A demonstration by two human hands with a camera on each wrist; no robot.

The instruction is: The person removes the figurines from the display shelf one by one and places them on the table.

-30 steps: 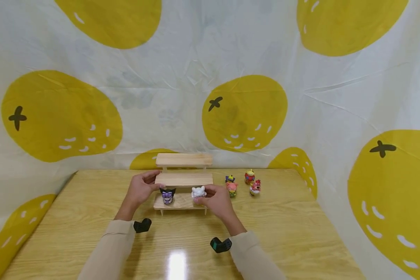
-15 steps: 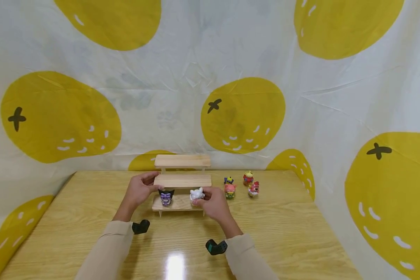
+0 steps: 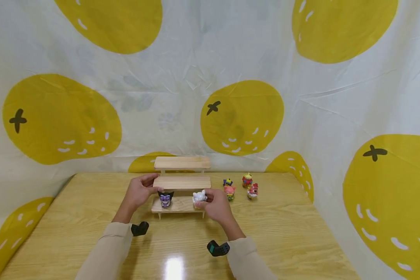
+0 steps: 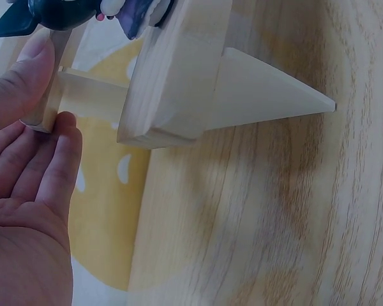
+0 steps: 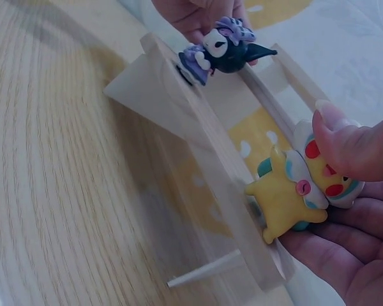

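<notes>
A three-step wooden display stand [image 3: 182,182] stands on the table. My left hand [image 3: 139,191] grips the left end of its middle step, the thumb on top and fingers beneath in the left wrist view. On the lowest step, at the left, sits a figurine with a black pointed hood and purple bow [image 3: 165,200]. A yellow figurine in a white hood [image 5: 287,197], seen mostly as white from the head [image 3: 198,196], is at that step's right end. My right hand [image 3: 217,205] holds it by the head between thumb and fingers, its feet right at the step.
To the right of the stand, several figurines are grouped on the table: a pink one [image 3: 229,192], a blue and yellow one [image 3: 227,182], a red and yellow one [image 3: 247,180] and a red and white one [image 3: 252,191]. A lemon-print curtain [image 3: 175,116] hangs behind.
My right hand has shifted the white-hooded figurine slightly right along the lowest step and turned it a little. The left hand keeps its grip on the stand.
</notes>
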